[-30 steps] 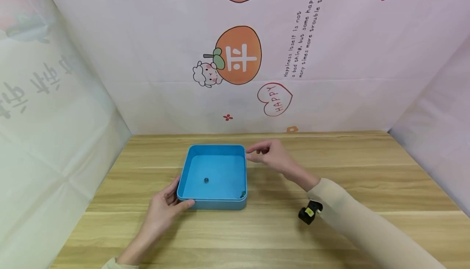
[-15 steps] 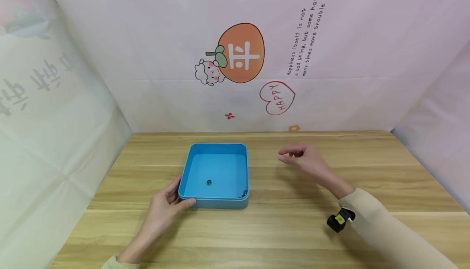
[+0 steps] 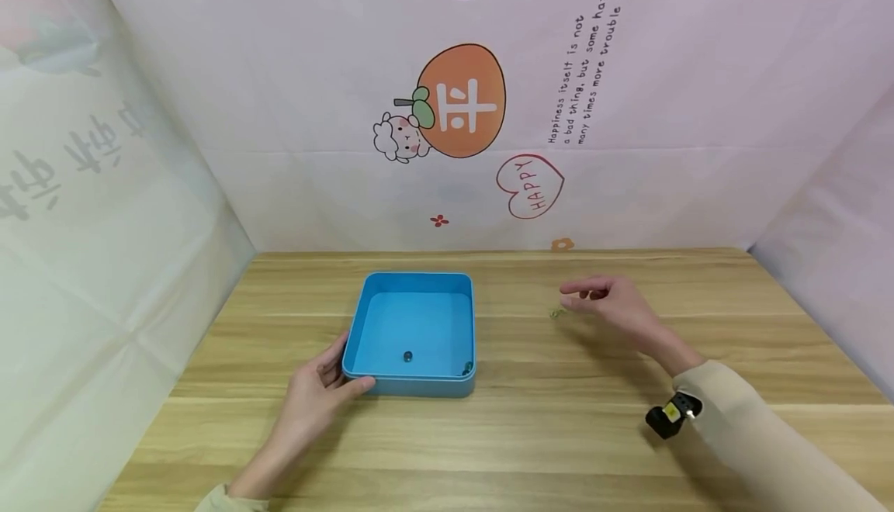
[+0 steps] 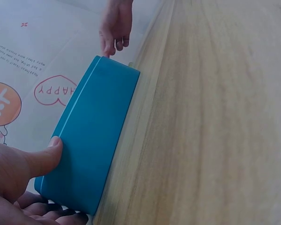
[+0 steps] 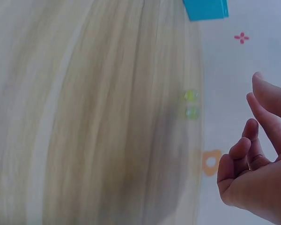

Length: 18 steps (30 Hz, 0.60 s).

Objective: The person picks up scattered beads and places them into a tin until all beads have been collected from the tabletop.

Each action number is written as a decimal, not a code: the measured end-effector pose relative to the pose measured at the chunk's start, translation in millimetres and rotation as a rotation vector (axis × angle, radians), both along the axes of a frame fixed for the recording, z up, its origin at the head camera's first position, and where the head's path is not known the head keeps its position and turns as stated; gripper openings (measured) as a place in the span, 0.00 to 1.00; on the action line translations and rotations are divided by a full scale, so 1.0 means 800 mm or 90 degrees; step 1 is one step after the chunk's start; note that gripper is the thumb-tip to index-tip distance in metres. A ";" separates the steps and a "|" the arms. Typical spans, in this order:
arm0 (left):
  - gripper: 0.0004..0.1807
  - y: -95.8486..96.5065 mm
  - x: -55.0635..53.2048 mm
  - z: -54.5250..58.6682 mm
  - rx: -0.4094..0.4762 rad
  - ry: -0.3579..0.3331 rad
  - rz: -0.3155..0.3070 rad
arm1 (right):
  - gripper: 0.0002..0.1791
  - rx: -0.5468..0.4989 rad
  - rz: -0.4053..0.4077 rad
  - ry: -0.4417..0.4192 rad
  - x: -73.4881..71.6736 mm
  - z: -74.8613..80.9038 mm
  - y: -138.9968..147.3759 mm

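Observation:
My left hand (image 3: 314,399) grips the near left corner of an open-topped blue box (image 3: 419,386), thumb on the front wall and fingers round the side. Inside are a small dark round bead or marble (image 3: 408,357) and a dark green one (image 3: 468,368) in the near right corner. My right hand (image 3: 618,306) hovers over the table right of the box, thumb and forefinger apart, holding nothing. Just left of its fingertips, two yellow-green glassy marbles (image 5: 191,95) lie side by side on the wood. In the left wrist view, the wall of the box (image 4: 93,126) hides its contents.
The wooden table (image 3: 447,458) ends at a white printed cloth (image 3: 314,186) at the back, with more cloth on both sides. A small black camera (image 3: 667,417) is strapped below the right sleeve.
My right hand has moved right, away from the box, uncovering the marbles on the table. The dark marble in the box has rolled slightly nearer and right. My left hand keeps its grip.

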<state>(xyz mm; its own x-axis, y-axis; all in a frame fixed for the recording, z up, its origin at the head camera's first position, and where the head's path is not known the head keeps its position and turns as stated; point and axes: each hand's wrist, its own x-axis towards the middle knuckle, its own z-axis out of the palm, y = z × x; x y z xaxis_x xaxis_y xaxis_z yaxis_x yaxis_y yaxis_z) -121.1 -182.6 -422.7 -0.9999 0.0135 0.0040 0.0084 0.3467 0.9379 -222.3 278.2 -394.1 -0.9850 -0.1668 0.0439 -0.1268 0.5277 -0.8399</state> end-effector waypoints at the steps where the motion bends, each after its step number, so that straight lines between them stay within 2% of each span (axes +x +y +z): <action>1: 0.48 0.000 0.000 0.000 0.000 0.000 0.001 | 0.23 0.002 -0.002 -0.002 -0.001 -0.001 0.003; 10: 0.48 0.000 -0.001 -0.001 0.010 0.005 0.000 | 0.18 0.068 0.002 0.008 -0.009 -0.017 0.015; 18: 0.49 0.000 -0.001 -0.003 0.015 0.002 0.003 | 0.15 0.078 0.007 0.006 -0.015 -0.028 0.014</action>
